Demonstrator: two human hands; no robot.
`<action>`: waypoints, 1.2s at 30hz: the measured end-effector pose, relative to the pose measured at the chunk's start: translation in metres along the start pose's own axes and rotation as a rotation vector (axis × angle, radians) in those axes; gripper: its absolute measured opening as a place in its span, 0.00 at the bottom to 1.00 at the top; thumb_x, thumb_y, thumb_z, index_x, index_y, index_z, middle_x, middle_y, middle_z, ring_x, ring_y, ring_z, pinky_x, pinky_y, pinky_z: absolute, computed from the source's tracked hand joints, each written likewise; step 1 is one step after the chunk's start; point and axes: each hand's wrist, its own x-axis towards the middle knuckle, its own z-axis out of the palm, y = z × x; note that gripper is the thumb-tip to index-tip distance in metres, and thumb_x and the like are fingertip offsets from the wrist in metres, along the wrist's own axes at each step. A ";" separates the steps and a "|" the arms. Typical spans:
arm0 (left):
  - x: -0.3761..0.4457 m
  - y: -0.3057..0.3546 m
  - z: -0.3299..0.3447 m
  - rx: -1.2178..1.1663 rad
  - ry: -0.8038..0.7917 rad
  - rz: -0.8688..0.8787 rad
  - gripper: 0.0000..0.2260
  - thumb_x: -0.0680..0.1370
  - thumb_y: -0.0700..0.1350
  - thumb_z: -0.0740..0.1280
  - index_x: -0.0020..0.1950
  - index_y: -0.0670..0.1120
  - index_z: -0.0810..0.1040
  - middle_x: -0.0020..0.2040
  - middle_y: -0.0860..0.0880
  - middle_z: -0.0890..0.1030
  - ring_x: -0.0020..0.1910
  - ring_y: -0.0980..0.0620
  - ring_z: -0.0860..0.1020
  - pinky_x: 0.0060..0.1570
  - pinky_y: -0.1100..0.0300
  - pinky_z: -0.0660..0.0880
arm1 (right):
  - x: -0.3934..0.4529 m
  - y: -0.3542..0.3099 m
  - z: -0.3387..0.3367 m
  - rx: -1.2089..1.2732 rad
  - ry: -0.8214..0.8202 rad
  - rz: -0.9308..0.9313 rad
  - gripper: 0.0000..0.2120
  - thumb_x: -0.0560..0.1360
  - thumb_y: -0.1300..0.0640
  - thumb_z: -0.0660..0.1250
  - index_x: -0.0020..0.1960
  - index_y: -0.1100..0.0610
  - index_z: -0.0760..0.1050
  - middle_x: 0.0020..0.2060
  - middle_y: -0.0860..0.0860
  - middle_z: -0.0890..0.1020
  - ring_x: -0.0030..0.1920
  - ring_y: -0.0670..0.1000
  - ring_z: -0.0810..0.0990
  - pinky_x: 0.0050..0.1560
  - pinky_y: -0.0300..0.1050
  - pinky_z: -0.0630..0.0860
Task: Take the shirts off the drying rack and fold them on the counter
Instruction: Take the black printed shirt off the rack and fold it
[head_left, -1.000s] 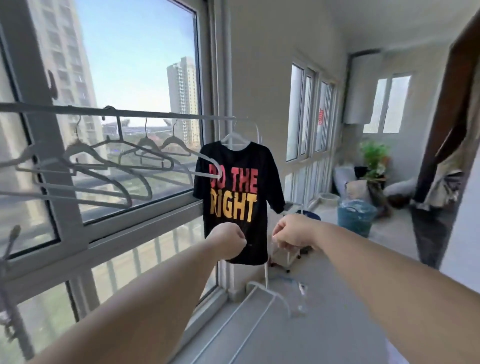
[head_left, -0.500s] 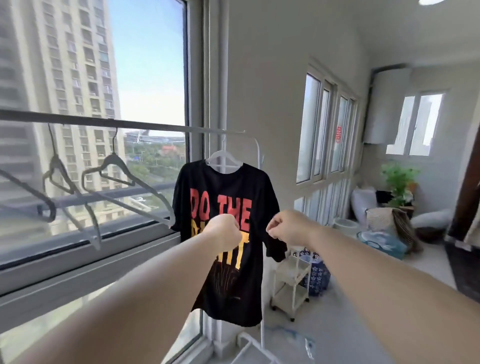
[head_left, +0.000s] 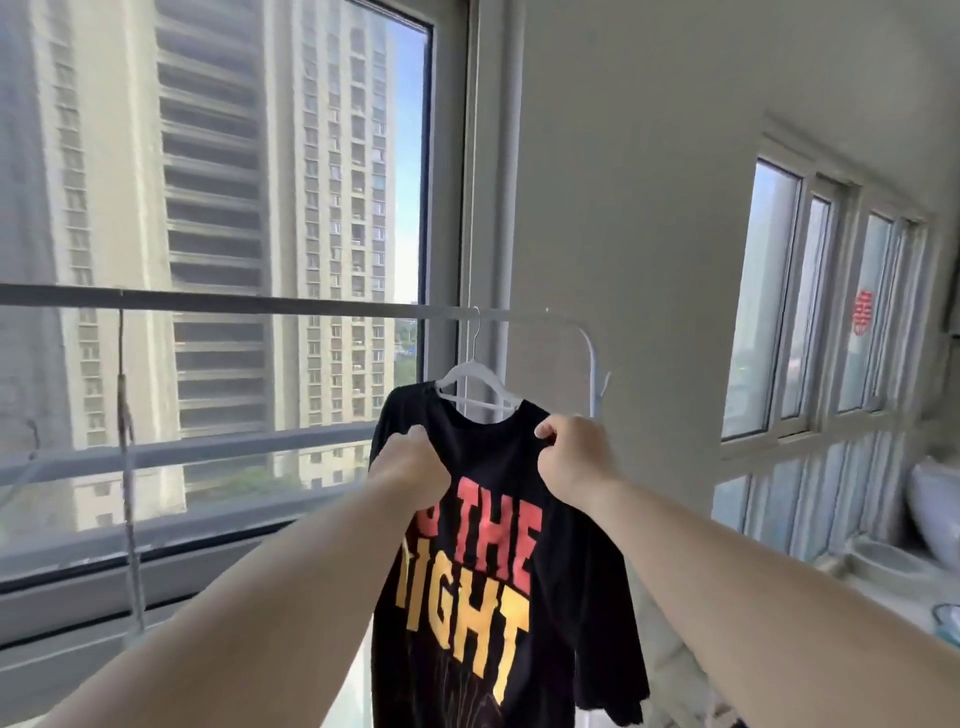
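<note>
Up high, left hand (head_left: 413, 464) and right hand (head_left: 571, 460) pinch black shirt (head_left: 488, 571) shoulders, fingers curled.

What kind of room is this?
Probably a high-rise flat's enclosed balcony used for drying laundry: a black printed T-shirt hangs on a grey metal rail beside a big window facing tower blocks.

The shirt (head_left: 483, 561) was hung on a hanger (head_left: 475, 387) at the right end of the rack rail (head_left: 260, 304), window (head_left: 234, 208) right behind it. Left hand (head_left: 413, 470) and right hand (head_left: 574, 454) were clamped on its shoulders, either side of the collar.
</note>
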 end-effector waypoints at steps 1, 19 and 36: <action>0.017 0.002 0.002 0.006 0.014 -0.001 0.21 0.75 0.38 0.59 0.68 0.44 0.65 0.60 0.42 0.73 0.56 0.41 0.75 0.49 0.51 0.76 | 0.014 0.002 0.007 -0.029 0.022 -0.035 0.21 0.72 0.67 0.58 0.61 0.56 0.76 0.60 0.54 0.75 0.61 0.55 0.71 0.64 0.46 0.70; 0.193 -0.019 0.031 0.188 0.110 0.020 0.28 0.79 0.52 0.60 0.77 0.54 0.53 0.78 0.47 0.51 0.77 0.45 0.49 0.73 0.43 0.56 | 0.187 0.026 0.053 -0.209 -0.069 -0.107 0.03 0.75 0.58 0.62 0.46 0.55 0.74 0.39 0.50 0.78 0.42 0.55 0.78 0.41 0.46 0.73; -0.040 -0.006 0.014 0.345 0.258 0.086 0.14 0.80 0.59 0.56 0.44 0.49 0.67 0.44 0.50 0.76 0.44 0.48 0.75 0.40 0.56 0.67 | 0.052 0.087 -0.015 0.063 -0.366 -0.203 0.06 0.70 0.60 0.64 0.34 0.57 0.73 0.31 0.51 0.75 0.37 0.54 0.75 0.40 0.45 0.71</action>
